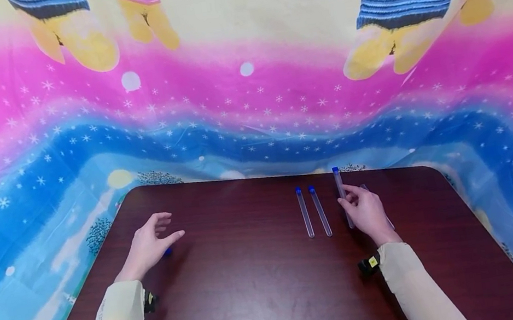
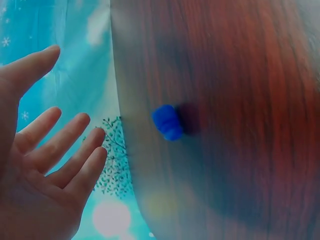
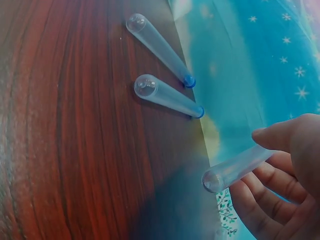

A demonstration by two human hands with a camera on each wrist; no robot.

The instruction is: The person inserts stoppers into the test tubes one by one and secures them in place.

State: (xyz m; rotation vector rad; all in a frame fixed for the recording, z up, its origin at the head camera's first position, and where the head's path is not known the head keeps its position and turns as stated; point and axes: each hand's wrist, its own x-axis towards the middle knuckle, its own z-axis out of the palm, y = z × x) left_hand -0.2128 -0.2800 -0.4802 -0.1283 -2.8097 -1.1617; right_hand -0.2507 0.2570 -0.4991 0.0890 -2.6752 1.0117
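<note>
My right hand (image 1: 368,213) pinches a clear test tube (image 1: 339,185) with a blue cap, between thumb and fingers. Its capped end points away from me, and its rounded end (image 3: 214,181) shows in the right wrist view. To the left of it lie two more blue-capped test tubes, one (image 1: 305,214) beside the other (image 1: 321,212). Another clear tube (image 1: 391,223) is mostly hidden behind the right hand. Over the table's left side, my left hand (image 1: 146,248) is held with fingers spread, holding nothing. Close by it on the tabletop sits a small blue piece (image 2: 167,122), possibly caps.
The dark wooden table (image 1: 256,292) has rounded far corners. A printed cloth (image 1: 247,100) with bears and snowflakes hangs behind and around its edges. Both wrists carry small black devices, one (image 1: 150,301) on the left and one (image 1: 369,265) on the right.
</note>
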